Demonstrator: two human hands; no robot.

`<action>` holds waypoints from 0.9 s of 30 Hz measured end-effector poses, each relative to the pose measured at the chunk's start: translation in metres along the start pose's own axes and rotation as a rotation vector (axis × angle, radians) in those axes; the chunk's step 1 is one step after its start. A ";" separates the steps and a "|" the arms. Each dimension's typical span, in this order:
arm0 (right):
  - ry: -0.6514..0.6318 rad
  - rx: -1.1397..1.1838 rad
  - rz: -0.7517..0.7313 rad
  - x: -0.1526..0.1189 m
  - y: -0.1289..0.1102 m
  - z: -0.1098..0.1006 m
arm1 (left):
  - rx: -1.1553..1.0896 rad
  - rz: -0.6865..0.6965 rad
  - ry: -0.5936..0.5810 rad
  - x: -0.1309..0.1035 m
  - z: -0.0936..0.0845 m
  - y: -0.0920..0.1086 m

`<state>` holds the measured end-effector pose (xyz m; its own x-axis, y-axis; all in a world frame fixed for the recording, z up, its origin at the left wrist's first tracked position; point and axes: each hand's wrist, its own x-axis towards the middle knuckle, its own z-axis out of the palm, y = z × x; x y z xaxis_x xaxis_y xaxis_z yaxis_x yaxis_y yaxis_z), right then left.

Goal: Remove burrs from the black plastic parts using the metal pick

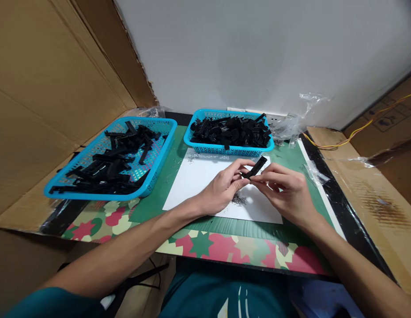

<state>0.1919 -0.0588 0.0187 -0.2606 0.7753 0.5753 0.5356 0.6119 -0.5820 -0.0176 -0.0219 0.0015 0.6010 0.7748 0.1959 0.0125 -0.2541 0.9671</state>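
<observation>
With our left hand (221, 187) we are holding a slim black plastic part (256, 168) in a narrow grip, tilting it up, while our right hand (286, 187) is pinching narrowly at its lower end. Just below the grip, small metal pieces (239, 200) are lying on a white sheet (185, 185) on the worktop (148, 212); beyond it a blue basket (225, 149) is holding black parts, and another blue basket (164, 154) is sitting to its left.

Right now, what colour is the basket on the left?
The left basket is bright blue, seen best in the head view.
</observation>
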 end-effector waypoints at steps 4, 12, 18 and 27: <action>0.009 -0.073 -0.021 0.000 0.004 -0.004 | -0.106 -0.078 -0.004 0.001 0.002 -0.001; 0.073 -0.302 -0.196 -0.005 0.018 -0.008 | 0.173 -0.027 0.005 0.003 -0.005 0.010; 0.055 -0.426 -0.206 -0.007 0.021 -0.003 | 0.494 0.122 0.162 0.001 -0.006 0.003; -0.512 -0.259 0.343 0.007 0.039 -0.065 | 0.675 0.184 0.269 0.003 -0.011 -0.006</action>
<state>0.2626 -0.0395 0.0373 -0.3551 0.9348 -0.0006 0.8149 0.3093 -0.4902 -0.0242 -0.0120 -0.0015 0.4257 0.7782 0.4617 0.4699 -0.6262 0.6222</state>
